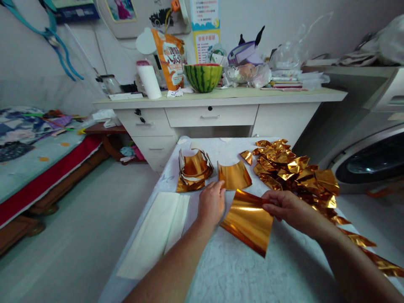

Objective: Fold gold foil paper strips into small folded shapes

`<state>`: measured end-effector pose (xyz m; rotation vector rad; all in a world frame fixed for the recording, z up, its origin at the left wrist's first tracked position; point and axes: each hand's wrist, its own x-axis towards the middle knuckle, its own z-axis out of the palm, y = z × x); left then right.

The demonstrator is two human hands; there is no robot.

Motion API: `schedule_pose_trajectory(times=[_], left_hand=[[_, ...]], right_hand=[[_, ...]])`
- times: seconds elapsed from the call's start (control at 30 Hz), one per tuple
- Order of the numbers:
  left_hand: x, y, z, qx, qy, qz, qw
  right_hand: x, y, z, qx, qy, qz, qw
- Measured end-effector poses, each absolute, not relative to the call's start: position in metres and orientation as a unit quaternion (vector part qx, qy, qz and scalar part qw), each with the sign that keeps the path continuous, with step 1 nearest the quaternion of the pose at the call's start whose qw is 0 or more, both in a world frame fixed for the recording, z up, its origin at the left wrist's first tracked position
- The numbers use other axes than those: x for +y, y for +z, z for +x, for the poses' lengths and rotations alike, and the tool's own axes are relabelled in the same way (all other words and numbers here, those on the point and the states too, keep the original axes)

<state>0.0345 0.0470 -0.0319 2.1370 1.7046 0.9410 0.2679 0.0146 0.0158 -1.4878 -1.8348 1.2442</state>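
A gold foil sheet hangs tilted over the table, its upper right corner pinched between the thumb and fingers of my right hand. My left hand is closed at the lower left corner of a second gold foil sheet, which lies curled on the table; the fingertips are partly hidden. Behind my left hand lies a stack of curled gold foil pieces with white backing. Folded gold foil pieces form a heap to the right, trailing toward the table's right edge.
Folded white paper lies on the left of the cloth-covered table. Beyond it stands a white desk carrying a half watermelon, an orange pouch and plastic bags. A bed is at left, a washing machine at right.
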Motion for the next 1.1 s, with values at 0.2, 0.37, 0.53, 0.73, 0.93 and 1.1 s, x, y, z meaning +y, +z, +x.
schedule_pose_trajectory(times=[0.2,0.37,0.53,0.73,0.93,1.1], left_hand=[[0.05,-0.029,0.033,0.605,0.334,0.716,0.101],[0.052,-0.029,0.033,0.603,0.341,0.714,0.1],[0.053,-0.03,0.035,0.574,0.308,0.751,0.108],[0.056,-0.033,0.033,0.571,0.295,0.759,0.101],[0.044,-0.028,0.032,0.571,0.301,0.76,0.07],[0.029,-0.01,0.03,0.572,0.337,0.747,0.029]], right_hand=[[0.015,0.002,0.259,-0.73,0.373,-0.541,0.186],[0.014,-0.002,0.259,-0.731,0.31,-0.579,0.185],[0.011,0.001,0.26,-0.746,0.275,-0.581,0.172],[0.008,0.006,0.256,-0.75,0.291,-0.574,0.151],[0.009,0.003,0.257,-0.759,0.307,-0.55,0.165],[0.011,0.002,0.257,-0.759,0.353,-0.513,0.189]])
